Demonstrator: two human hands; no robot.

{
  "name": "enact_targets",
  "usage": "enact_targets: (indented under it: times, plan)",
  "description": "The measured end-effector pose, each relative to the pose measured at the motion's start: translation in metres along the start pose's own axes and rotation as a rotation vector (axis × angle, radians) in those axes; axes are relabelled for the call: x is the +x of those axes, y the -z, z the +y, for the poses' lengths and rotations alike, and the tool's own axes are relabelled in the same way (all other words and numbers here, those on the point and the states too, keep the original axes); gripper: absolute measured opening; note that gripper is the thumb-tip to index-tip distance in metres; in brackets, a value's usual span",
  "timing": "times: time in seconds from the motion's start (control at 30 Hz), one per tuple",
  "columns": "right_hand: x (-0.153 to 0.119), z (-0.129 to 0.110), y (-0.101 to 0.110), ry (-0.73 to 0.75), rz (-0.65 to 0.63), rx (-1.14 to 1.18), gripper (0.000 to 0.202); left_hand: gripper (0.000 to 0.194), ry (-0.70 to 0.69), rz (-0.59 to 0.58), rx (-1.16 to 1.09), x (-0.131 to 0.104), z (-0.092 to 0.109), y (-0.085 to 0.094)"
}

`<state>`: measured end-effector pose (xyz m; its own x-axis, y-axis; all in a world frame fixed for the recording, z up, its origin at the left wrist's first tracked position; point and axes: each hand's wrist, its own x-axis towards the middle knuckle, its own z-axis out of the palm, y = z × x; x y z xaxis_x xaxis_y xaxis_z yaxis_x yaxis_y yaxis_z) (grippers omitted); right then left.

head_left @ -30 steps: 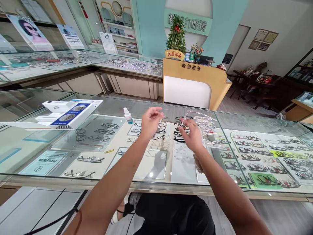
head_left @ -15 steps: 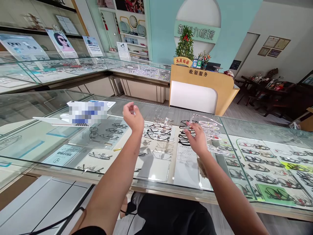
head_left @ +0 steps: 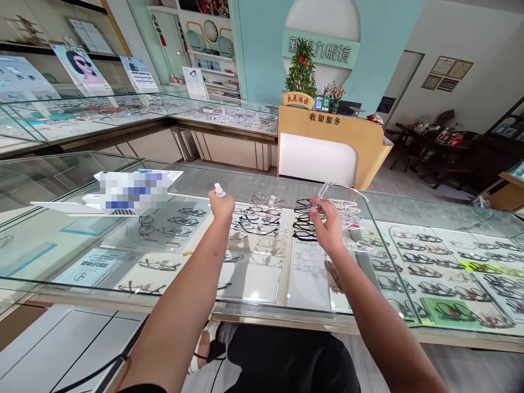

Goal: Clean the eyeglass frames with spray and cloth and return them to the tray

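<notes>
My left hand (head_left: pixel 221 205) is wrapped round a small white bottle (head_left: pixel 219 190), whose top shows above the fingers, over the glass counter. My right hand (head_left: pixel 328 222) has its fingers closed at the left end of a clear glasses frame (head_left: pixel 346 188), beside the dark frames. A column of dark glasses (head_left: pixel 305 236) lies left of my right hand, and more clear glasses (head_left: pixel 360 245) lie to its right. Between my hands, several more glasses (head_left: pixel 258 221) sit in rows.
A white box (head_left: pixel 133 191) with an open flap stands on the counter (head_left: pixel 254 316) at the left. Many glasses (head_left: pixel 438 288) lie under the glass at the right. A wooden cashier desk (head_left: pixel 368 142) with a plant stands beyond the counter.
The white bottle now shows in my left hand, which was curled with no bottle visible before. My right hand stays by the clear frame. The view has shifted slightly.
</notes>
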<state>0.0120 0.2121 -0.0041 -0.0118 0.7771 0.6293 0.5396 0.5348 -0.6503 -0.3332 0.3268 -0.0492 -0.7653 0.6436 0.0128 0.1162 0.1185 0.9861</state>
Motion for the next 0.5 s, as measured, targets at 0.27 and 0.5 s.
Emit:
enact_targets:
  times: [0.27,0.5]
  plan:
    - [-0.001,-0.007,0.002,0.03,-0.02,0.036,0.029,0.023,-0.131,0.054,-0.171,-0.019,0.033,-0.001]
    - [-0.004,-0.012,0.0,0.081,-0.174,0.082,0.03,0.046,-0.184,-0.663,-0.565,-0.109,0.065,-0.009]
